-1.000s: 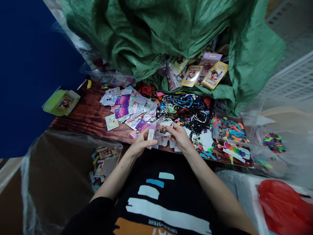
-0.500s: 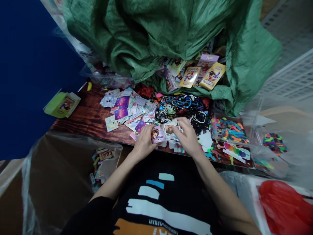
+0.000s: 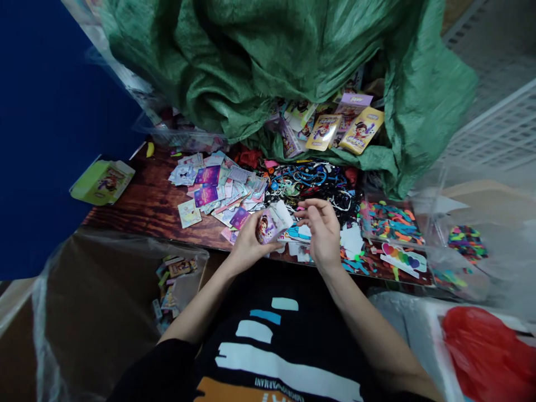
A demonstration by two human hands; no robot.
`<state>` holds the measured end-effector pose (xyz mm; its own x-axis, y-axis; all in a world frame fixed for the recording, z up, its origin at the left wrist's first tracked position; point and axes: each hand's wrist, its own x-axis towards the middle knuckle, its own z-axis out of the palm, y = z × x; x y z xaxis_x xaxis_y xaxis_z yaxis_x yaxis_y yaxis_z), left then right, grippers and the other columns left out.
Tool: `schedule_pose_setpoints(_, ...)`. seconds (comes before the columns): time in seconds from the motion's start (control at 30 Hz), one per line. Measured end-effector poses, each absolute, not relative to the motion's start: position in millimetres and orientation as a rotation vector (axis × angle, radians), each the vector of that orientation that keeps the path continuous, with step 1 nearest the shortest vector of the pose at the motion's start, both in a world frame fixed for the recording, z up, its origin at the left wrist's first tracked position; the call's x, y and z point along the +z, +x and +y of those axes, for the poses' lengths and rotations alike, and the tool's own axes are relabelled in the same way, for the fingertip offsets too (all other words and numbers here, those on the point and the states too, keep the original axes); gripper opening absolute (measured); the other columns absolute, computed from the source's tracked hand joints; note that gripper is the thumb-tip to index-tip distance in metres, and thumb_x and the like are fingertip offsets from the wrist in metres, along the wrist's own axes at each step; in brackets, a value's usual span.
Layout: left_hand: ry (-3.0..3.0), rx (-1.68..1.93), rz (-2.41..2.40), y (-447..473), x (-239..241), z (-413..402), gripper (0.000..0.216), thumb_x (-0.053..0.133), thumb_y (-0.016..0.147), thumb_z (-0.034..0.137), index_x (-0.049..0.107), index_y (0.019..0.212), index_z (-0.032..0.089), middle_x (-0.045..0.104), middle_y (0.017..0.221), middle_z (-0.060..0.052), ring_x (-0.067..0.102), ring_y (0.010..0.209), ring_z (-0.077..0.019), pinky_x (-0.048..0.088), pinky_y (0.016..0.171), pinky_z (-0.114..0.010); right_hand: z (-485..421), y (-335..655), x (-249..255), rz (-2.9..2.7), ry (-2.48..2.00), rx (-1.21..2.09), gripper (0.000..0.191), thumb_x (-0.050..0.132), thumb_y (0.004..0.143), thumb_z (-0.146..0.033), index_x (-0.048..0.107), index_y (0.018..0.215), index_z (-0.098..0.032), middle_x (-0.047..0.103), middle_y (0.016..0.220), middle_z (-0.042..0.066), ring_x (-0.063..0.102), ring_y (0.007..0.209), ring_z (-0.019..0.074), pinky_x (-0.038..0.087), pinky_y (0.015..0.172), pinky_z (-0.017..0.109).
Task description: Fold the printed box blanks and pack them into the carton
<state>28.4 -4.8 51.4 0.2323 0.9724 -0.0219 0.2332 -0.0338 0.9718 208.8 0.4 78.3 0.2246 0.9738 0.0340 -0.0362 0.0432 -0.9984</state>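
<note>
Now the left hand (image 3: 248, 245) curls closed, pinching a printed paper card (image 3: 268, 227) between thumb and fingers, above the wood-grain table (image 3: 153, 204). The right hand (image 3: 322, 230) hangs half open, empty, just beside it. A light edge grip should keep the card unbent.

On our wooden tabletop (image 3: 142, 206), loose cards (image 3: 218, 190) lie left of tangled cords (image 3: 310, 187), with a tray of foam shapes (image 3: 389, 220) to their right. Behind them, packets (image 3: 330, 131) sit in a crumpled woven sack (image 3: 251, 56); a plastic-lined bin (image 3: 96, 312) stands before the table's left end.
</note>
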Motion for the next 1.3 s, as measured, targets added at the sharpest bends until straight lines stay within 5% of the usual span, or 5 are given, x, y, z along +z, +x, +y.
schedule_pose_setpoints(0.23,0.967,0.568,0.573,31,71,-14,0.078,0.092,0.05,0.044,0.062,0.118,0.02,0.07,0.099,-0.009,0.069,0.078,-0.0241,0.054,0.067,-0.033,-14,199,40,-0.715,-1.097,1.986,0.037,0.068,0.069,-0.056,0.053,0.064,-0.022,0.037,0.036,-0.009,0.039,0.032,0.0105,0.04,0.035,0.023)
schedule_pose_setpoints(0.4,0.892,0.437,0.41,40,64,-20,0.086,0.093,0.045,0.05,0.063,0.12,0.019,0.071,0.095,-0.011,0.065,0.065,-0.0204,0.052,0.056,-0.03,-23,197,32,-0.788,-1.131,2.152,0.04,0.066,0.066,-0.059,0.054,0.059,-0.022,0.023,0.026,-0.011,0.024,0.025,0.0087,0.03,0.027,0.021)
schedule_pose_setpoints(0.67,1.401,0.719,0.959,30,59,-9,0.077,0.088,0.061,0.034,0.054,0.129,0.022,0.061,0.129,-0.01,0.059,0.119,-0.0302,0.045,0.102,-0.044,-11,225,73,-1.038,-1.25,1.208,0.025,0.064,0.083,-0.045,0.066,0.093,-0.022,0.068,0.087,0.003,0.063,0.076,0.0157,0.051,0.061,0.026)
schedule_pose_setpoints(0.83,1.667,0.718,1.253,36,48,-5,0.074,0.083,0.065,0.027,0.05,0.131,0.022,0.061,0.125,-0.01,0.058,0.116,-0.0324,0.046,0.1,-0.047,-27,224,83,-1.618,-1.36,0.706,0.026,0.057,0.092,-0.039,0.07,0.11,-0.026,0.061,0.122,0.011,0.054,0.116,0.0275,0.048,0.094,0.045)
schedule_pose_setpoints(1.3,1.711,0.841,1.294,36,32,1,0.062,0.074,0.073,0.027,0.048,0.129,0.022,0.057,0.124,-0.01,0.055,0.117,-0.0287,0.044,0.1,-0.042,-11,258,68,-1.614,-1.283,1.063,0.03,0.05,0.097,-0.04,0.072,0.108,-0.024,0.067,0.105,0.006,0.064,0.09,0.019,0.052,0.08,0.034)
